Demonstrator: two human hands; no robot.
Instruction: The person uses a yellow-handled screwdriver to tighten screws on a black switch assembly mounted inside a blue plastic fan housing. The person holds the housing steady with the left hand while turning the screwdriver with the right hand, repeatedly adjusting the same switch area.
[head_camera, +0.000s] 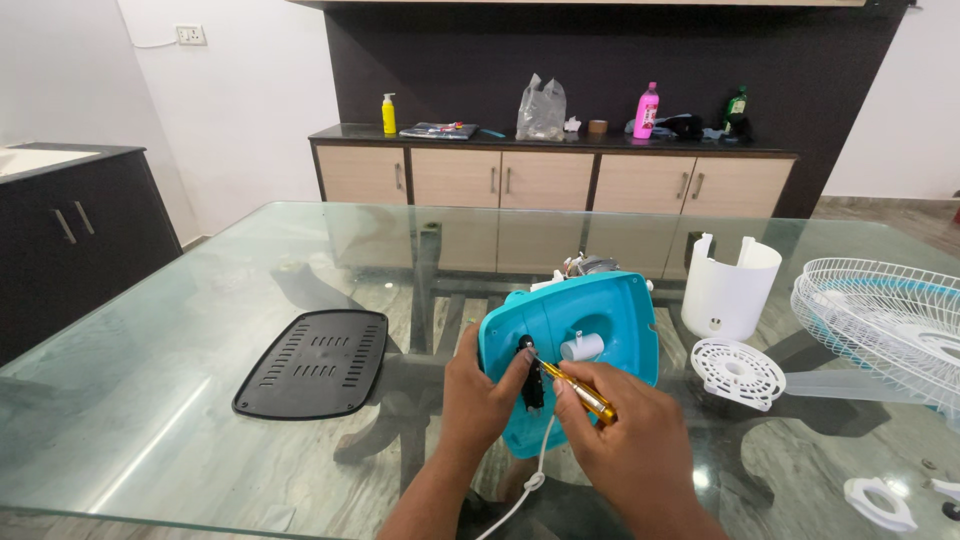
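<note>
A turquoise fan base (610, 315) stands tilted on its edge on the glass table (180, 400), its underside toward me, with a white tube stub (582, 347) at its middle. My left hand (480, 395) grips the base's left edge, thumb by a black cord clamp (533, 385). My right hand (630, 440) holds a yellow-handled screwdriver (580, 393), its tip touching the base near the clamp. A white power cord (530, 480) hangs down from the base.
A black vented cover plate (315, 362) lies to the left. To the right are a white cylindrical housing (728, 290), a white round grille piece (738, 372), a white wire fan guard (880, 320) and a small white bracket (878, 503). A sideboard with bottles (550, 180) stands behind.
</note>
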